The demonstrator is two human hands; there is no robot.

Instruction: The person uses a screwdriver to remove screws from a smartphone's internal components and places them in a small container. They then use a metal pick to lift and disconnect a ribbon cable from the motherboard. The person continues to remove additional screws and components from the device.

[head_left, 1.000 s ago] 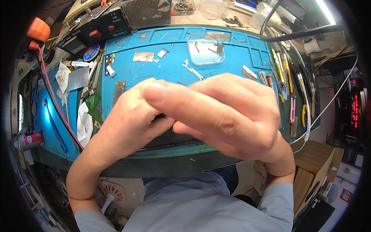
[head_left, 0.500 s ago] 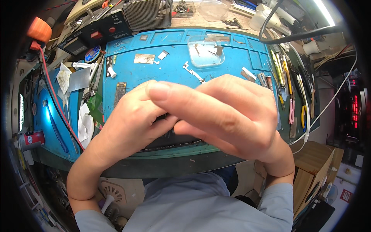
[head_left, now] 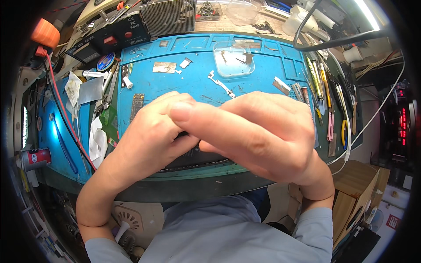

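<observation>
Over the blue work mat [head_left: 193, 83], the left hand [head_left: 149, 136] and right hand [head_left: 258, 136] close together on a dark flat device [head_left: 193, 157], mostly hidden beneath them, their exact grip impossible to tell.

My desk [head_left: 245, 26]: pale wood, overlaid with a blue work mat [head_left: 197, 83]. Strip light [head_left: 368, 15] at the upper right. Wooden cabinet [head_left: 351, 188] under the right end. Dark unit with red lit display [head_left: 401, 127] at the far right. Floor below me, pale.
</observation>
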